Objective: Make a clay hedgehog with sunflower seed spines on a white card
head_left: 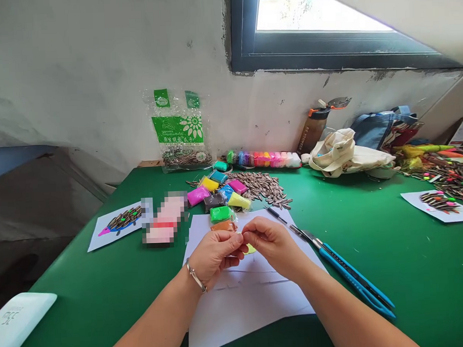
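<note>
My left hand (221, 252), with a silver bangle (196, 276) at the wrist, and my right hand (270, 240) meet fingertip to fingertip over white paper (236, 315). Both hands are closed in a pinch; whatever lies between the fingertips is too small to make out. Partly hidden behind my fingers, a pale yellow piece (250, 249) rests on the paper. Just beyond my hands are small packs of coloured clay, among them an orange pack (223, 226) and a green pack (220, 214). A dark pen (276, 215) lies on the paper's upper edge.
Blue-handled scissors (356, 278) lie right of the paper. Sunflower seeds (262, 185) are heaped behind the packs, near a seed bag (180, 132). Hedgehog pictures lie left (121, 223) and right (439, 205). A bottle (312, 127) and cloth bag (345, 154) stand by the wall.
</note>
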`<state>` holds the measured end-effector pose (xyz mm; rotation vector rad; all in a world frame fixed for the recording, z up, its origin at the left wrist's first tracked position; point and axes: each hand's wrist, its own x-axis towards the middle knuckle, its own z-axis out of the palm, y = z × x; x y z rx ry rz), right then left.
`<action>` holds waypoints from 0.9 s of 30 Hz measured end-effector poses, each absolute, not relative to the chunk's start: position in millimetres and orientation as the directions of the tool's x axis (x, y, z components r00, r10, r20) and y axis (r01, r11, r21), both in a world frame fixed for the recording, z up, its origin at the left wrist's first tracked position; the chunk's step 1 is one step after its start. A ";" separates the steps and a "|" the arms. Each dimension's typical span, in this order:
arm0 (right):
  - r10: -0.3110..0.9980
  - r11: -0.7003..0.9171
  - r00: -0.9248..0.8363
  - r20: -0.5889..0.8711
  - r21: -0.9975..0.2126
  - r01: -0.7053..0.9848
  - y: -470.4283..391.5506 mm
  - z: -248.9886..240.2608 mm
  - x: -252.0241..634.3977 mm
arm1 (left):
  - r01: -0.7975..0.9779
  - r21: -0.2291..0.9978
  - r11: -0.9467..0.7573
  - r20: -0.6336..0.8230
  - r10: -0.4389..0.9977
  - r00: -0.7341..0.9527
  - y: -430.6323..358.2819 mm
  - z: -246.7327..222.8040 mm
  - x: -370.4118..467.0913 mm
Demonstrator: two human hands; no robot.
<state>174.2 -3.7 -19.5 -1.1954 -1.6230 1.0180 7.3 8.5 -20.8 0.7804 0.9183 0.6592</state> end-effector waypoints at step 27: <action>0.946 0.308 -0.198 0.257 -0.901 0.305 0.0 -27.5 173.4 | -0.115 0.832 0.543 -0.451 0.782 0.430 14.7 -26.8 4.3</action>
